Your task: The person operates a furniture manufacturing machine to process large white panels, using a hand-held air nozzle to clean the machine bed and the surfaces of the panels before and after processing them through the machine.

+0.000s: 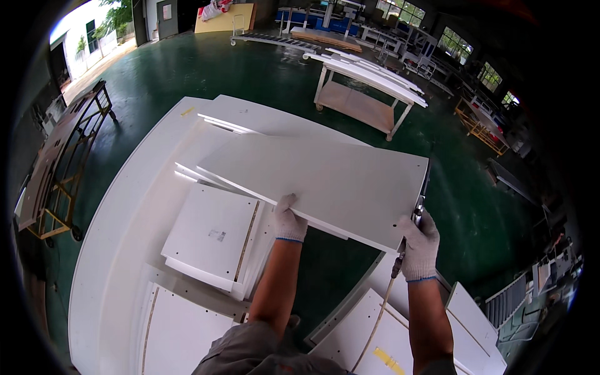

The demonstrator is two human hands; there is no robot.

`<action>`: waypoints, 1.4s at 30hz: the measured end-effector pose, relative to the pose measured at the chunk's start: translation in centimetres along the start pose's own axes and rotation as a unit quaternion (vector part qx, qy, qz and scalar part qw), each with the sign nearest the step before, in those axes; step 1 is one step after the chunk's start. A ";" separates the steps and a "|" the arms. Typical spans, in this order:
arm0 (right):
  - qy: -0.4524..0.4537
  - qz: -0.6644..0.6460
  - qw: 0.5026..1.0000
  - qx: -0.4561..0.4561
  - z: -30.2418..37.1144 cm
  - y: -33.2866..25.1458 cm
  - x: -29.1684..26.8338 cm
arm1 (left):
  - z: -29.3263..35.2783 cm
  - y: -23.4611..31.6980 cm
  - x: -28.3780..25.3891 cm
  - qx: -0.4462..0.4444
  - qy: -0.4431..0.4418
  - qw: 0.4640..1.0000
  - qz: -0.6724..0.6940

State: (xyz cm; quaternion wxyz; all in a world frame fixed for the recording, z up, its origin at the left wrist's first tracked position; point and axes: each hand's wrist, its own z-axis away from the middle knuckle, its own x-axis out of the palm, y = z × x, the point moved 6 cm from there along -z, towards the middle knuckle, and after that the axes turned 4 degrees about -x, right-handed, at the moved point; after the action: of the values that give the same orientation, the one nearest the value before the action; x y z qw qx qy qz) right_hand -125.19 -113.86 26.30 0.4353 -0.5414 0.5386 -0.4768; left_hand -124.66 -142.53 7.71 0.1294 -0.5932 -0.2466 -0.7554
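I hold a long white panel (pixel 325 181) flat in front of me over a stack of white boards. My left hand (pixel 289 220), in a white work glove, grips the panel's near edge. My right hand (pixel 420 247), also gloved, sits at the panel's near right corner and holds a thin tool with a hose (pixel 400 262) that trails down toward my body. Under the panel lie more white panels (pixel 212 234), one with a small label and a brown edge strip.
A big curved white board (pixel 119 250) covers the floor at left. White panels (pixel 400 331) lie at lower right. A white work table (pixel 369 84) stands on the green floor behind. A metal trolley with boards (pixel 59 162) stands at left, racks and machines at the far right.
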 end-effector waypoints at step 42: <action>0.449 0.350 0.713 0.409 73.6 5.7 -46.3 | 36.3 -45.9 -10.9 -0.310 -0.365 0.706 -0.521</action>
State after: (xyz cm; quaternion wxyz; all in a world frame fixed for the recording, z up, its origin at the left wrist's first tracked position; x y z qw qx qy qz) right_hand -52.07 -70.99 6.21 0.4569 0.1943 0.5742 -0.6510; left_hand -113.94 -85.73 -6.50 -0.5762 -0.6064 -0.2962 -0.4610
